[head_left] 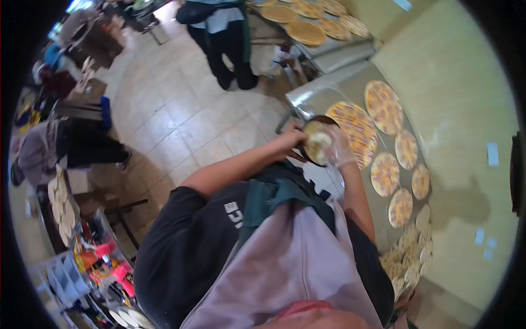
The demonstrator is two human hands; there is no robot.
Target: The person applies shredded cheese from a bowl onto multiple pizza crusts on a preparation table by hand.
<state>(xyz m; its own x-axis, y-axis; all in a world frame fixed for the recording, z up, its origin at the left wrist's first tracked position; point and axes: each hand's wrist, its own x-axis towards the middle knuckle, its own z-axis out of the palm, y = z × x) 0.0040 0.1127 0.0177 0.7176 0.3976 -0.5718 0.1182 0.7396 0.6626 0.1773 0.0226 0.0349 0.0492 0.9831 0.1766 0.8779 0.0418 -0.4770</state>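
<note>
A dark round bowl (305,160) with pale, crumbly, cheese-like filling (316,141) is held in front of my body. My left hand (291,140) grips its near-left rim, fingers wrapped around the side. In a clear plastic glove, my right hand (341,147) reaches over the opposite rim into the bowl, its fingertips blurred at the filling. Just beyond that hand, a large round topped flatbread (356,129) lies on the metal table (356,90).
More topped flatbreads (384,107) lie along the table beside the wall (455,109). Plain rounds (408,252) are piled at the near end. Further bread rounds (306,33) sit on another table. A person (227,44) stands across the tiled floor (175,109); others are at left.
</note>
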